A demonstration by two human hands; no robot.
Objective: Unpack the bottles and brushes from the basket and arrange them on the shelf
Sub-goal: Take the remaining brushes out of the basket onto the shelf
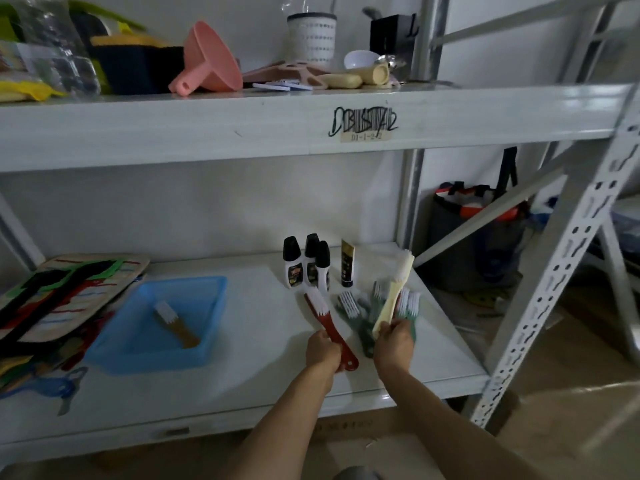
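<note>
A blue plastic basket (pixel 194 351) sits on the white lower shelf (pixel 263 375) with one brown-handled brush (pixel 175 322) left inside. Three black-capped bottles (pixel 306 266) and a dark tube (pixel 347 266) stand upright at the back of the shelf. My left hand (pixel 322 353) grips the handle of a red brush (pixel 329 325) lying on the shelf. My right hand (pixel 394 344) holds a cream brush (pixel 394 292), its bristles pointing away. Several green-handled brushes (pixel 360 317) lie between and under the two hands.
Folded patterned mats (pixel 59 299) lie left of the basket, with a blue tool (pixel 52 388) in front of them. The upper shelf (pixel 207 123) carries a pink funnel (pixel 207 60), cups and cloths. A slotted upright (pixel 554 282) stands to the right, with a bag (pixel 474 233) beyond it.
</note>
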